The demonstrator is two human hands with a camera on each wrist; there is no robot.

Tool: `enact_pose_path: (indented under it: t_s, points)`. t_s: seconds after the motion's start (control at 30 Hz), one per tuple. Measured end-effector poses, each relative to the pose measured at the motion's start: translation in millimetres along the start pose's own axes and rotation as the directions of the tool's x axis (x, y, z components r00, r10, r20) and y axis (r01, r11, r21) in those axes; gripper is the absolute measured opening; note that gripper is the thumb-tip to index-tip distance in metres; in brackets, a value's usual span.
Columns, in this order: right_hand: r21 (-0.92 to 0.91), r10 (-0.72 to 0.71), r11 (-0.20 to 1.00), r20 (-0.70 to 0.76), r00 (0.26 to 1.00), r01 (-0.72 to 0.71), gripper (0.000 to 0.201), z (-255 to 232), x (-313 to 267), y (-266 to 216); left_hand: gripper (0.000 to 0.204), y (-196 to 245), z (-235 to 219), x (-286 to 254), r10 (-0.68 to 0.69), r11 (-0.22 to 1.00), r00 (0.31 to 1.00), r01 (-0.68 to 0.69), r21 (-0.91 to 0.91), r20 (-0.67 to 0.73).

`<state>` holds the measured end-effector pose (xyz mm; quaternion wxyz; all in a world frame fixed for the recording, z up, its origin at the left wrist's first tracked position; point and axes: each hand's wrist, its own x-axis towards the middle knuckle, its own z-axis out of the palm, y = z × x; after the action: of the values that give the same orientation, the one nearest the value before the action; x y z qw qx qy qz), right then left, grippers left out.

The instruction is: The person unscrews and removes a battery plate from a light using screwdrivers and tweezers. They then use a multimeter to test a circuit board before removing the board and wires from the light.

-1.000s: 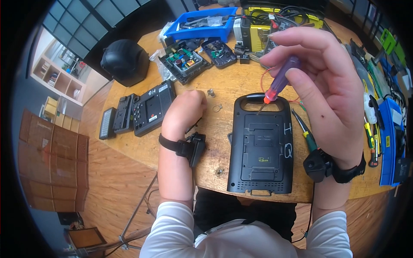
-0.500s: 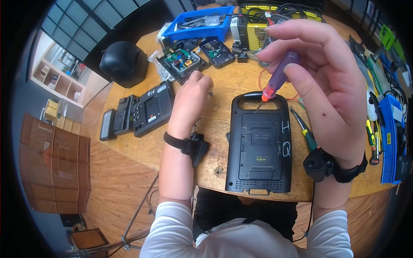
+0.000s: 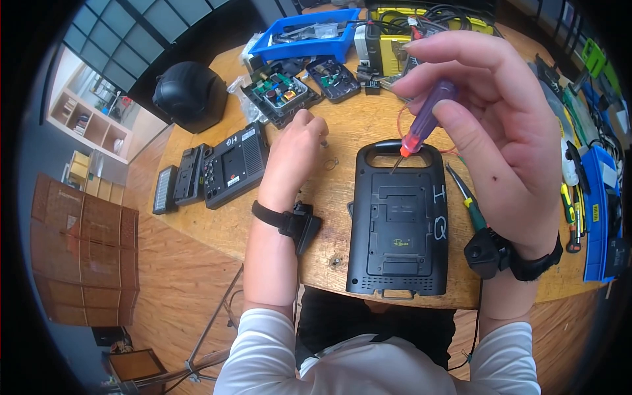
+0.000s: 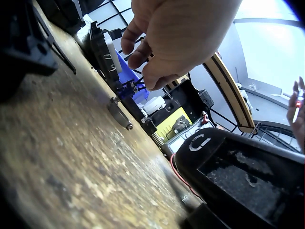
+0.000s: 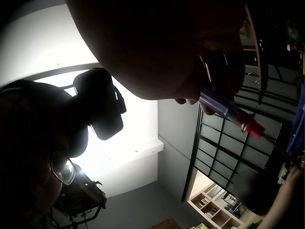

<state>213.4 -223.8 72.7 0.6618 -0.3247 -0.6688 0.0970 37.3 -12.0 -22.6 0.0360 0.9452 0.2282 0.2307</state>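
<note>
- Likely light, stiff and slightly slick; best to grasp the purple screwdriver (image 3: 423, 122) by its handle, clear of the slim shaft.
- Held between thumb and fingers of the right hand (image 3: 503, 135), high over the table (image 3: 319, 247) — angled tip-down.
- Probably heavier and rigid; lift the flat-lying black device (image 3: 399, 227) by its end loop.
- Reaching forward with the left hand (image 3: 296, 151), fingers bent — cannot tell whether pinching anything.

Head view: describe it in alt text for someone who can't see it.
A person's right hand holds a purple screwdriver above a black device marked HQ on a wooden table, while the left hand is near an exposed circuit board.
</note>
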Motion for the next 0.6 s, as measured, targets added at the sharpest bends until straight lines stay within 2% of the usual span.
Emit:
enact_pose_path:
  t_s: [0.03,0.17,0.23,0.27,0.33,0.37,0.43,0.47,0.53,0.57,0.6]
  points:
    - [-0.193,0.009,0.981,0.047,0.999,0.001,0.039,-3,1,-3,0.012,0,0,0,-0.001,1.0,1.0,0.001,0.0,0.0]
    - [-0.233,0.021,0.972,-0.037,0.999,-0.03,0.039,10,4,-22,0.011,2,-1,-1,-0.016,1.0,1.0,0.016,0.004,0.002]
    - [-0.278,0.174,0.946,0.013,0.985,-0.164,0.039,3,7,-29,0.011,2,-1,-1,-0.028,1.0,1.0,0.028,0.011,0.013]
    - [-0.278,0.174,0.946,0.013,0.985,-0.164,0.039,4,4,-18,0.012,1,-1,-1,-0.03,0.999,0.999,0.03,0.012,0.014]
    - [0.053,-0.035,0.998,-0.064,0.997,0.039,0.039,8,-3,12,0.012,1,-1,-1,-0.032,0.999,0.999,0.031,0.013,0.016]
    - [0.053,-0.035,0.998,-0.065,0.997,0.039,0.039,5,-3,9,0.009,1,-2,0,-0.043,0.999,0.998,0.042,0.022,0.038]
    - [-0.218,0.039,0.976,0.054,0.998,-0.027,0.039,-3,2,-7,0.008,1,-3,0,-0.055,0.998,0.997,0.053,0.031,0.06]
    - [-0.218,0.039,0.976,0.054,0.998,-0.027,0.039,-2,5,-16,0.008,1,-3,0,-0.056,0.998,0.997,0.055,0.03,0.06]
    - [-0.261,0.183,0.949,-0.004,0.983,-0.178,0.039,4,7,-30,0.009,2,-4,0,-0.058,0.998,0.997,0.057,0.029,0.059]
    - [-0.26,0.183,0.949,-0.003,0.983,-0.178,0.039,8,5,-25,0.009,2,-4,0,-0.056,0.998,0.997,0.055,0.028,0.05]
    - [-0.222,0.082,0.971,-0.037,0.996,-0.088,0.039,12,1,-16,0.009,3,-5,0,-0.055,0.998,0.998,0.054,0.026,0.04]
